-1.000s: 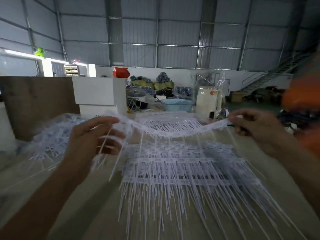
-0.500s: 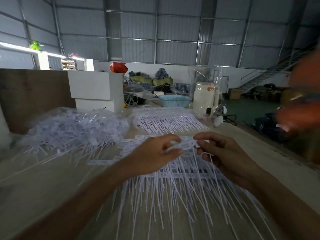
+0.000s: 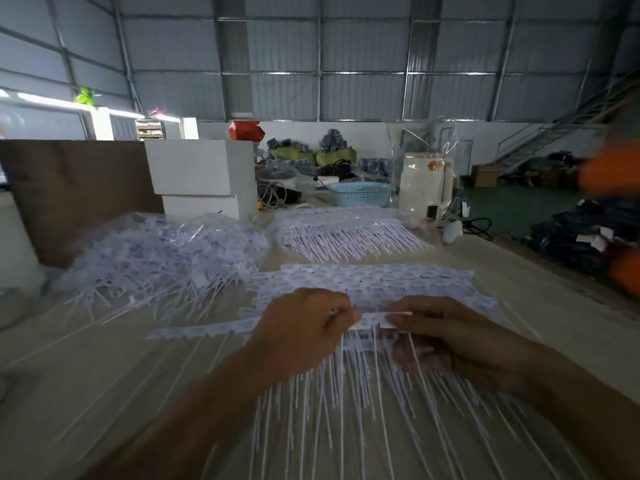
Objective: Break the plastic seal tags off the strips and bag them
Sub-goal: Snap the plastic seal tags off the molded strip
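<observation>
Together, two hands (left hand [image 3: 298,327], right hand [image 3: 446,336]) pinch one strip [image 3: 372,320].

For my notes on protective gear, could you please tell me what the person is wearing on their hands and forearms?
Nothing is visible: the left hand and right hand are bare, with no gloves. Both forearms are uncovered as far as the frame shows, with no sleeve or cuff in view. I see no watch, bracelet or ring, though the picture is dim and slightly blurred.
</observation>
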### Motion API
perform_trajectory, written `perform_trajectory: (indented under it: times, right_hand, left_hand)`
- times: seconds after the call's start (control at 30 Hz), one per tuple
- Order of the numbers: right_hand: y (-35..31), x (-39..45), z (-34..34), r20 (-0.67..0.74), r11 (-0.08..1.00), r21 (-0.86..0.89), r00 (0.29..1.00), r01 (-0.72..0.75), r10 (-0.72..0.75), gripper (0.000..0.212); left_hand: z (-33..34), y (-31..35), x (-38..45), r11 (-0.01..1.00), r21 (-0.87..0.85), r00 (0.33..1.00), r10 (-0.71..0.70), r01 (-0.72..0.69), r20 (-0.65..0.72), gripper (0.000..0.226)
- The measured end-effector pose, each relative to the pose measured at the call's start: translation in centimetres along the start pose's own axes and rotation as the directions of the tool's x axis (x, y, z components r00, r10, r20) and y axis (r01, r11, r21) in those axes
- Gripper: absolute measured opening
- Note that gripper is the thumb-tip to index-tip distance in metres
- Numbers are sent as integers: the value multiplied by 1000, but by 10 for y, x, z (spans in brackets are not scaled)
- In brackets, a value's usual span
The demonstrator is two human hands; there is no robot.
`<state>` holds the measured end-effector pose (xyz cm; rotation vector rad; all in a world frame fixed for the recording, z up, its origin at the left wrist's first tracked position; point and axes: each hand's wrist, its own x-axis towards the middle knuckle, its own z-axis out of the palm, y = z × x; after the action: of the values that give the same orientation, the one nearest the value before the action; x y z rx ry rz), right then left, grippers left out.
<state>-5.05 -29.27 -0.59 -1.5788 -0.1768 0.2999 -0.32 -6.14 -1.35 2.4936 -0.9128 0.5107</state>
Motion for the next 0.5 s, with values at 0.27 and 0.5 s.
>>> perform_trajectory:
  times: [0.27,0.5]
  right_hand:
    - [10,7,16,-148,991,-34,980,133,-137,18]
    - [4,-1,14,-89,939,-264,964,221,-252,9]
  left_hand:
    - [13,9,-15,980,111,975,180,-166,-132,25]
    - [11,12,-18,946,249,947,259,-209,-189,22]
